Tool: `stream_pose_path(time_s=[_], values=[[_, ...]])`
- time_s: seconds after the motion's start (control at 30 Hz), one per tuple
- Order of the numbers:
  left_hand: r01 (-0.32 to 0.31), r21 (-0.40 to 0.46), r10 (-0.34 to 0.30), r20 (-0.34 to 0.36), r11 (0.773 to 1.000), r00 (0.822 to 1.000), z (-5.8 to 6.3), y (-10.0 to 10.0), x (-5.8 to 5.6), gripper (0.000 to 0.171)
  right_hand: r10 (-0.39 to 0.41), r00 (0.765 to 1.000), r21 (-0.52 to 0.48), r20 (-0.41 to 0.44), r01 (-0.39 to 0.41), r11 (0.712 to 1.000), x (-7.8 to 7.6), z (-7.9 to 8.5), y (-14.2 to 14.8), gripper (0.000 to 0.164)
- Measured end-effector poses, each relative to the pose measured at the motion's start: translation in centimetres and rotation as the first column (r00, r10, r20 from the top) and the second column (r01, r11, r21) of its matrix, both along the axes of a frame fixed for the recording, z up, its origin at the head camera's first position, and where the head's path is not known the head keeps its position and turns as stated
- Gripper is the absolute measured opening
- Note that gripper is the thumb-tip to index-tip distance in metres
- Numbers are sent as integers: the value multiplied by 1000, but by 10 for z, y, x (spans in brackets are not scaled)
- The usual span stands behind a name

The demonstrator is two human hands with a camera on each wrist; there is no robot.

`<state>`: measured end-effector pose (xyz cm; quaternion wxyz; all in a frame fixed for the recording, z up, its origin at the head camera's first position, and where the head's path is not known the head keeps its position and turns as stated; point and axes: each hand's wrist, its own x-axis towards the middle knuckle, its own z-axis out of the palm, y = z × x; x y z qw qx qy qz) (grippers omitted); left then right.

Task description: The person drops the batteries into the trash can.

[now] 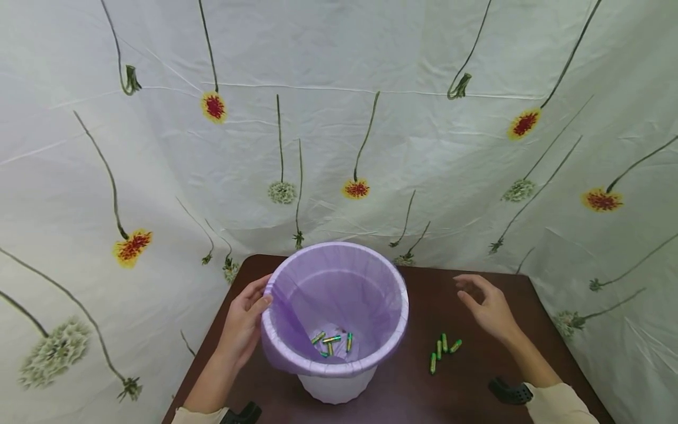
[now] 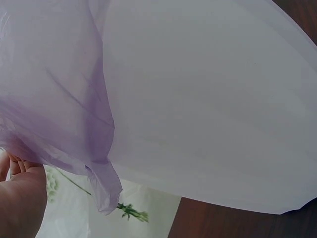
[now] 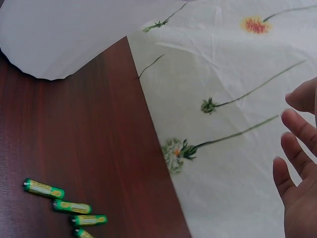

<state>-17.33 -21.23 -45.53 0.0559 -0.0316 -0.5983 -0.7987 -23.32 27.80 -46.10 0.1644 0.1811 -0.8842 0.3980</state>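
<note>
A white trash bin (image 1: 336,386) lined with a purple bag (image 1: 339,282) stands on the table, its mouth facing up. Several green and yellow batteries (image 1: 331,339) lie at the bottom inside it. My left hand (image 1: 241,327) holds the bin's left rim, thumb at the edge; in the left wrist view the fingers are partly hidden by the purple bag (image 2: 59,99). To the right of the bin, my right hand (image 1: 489,306) is in the air with loosely bent fingers and nothing in them. Below it, several more batteries (image 1: 439,349) lie in a loose group on the table.
The dark brown table (image 1: 402,394) has a white flowered cloth (image 1: 328,147) hanging behind it and on both sides. Dark bands (image 1: 509,391) sit at both wrists. In the right wrist view the bin (image 3: 59,39) is at the upper left.
</note>
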Motion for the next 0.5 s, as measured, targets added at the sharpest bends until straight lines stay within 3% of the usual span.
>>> stream_pose_path(time_s=[0.2,0.5], values=[[10,4,-10,-14,1000,1000,1,-1,0,48,-27,999,-15,20,27,1000,3,-17,4,27],[2,-24,-2,-6,1000,1000,-1,-2,0,48,-92,993,-11,68,93,996,6,-55,13,26]])
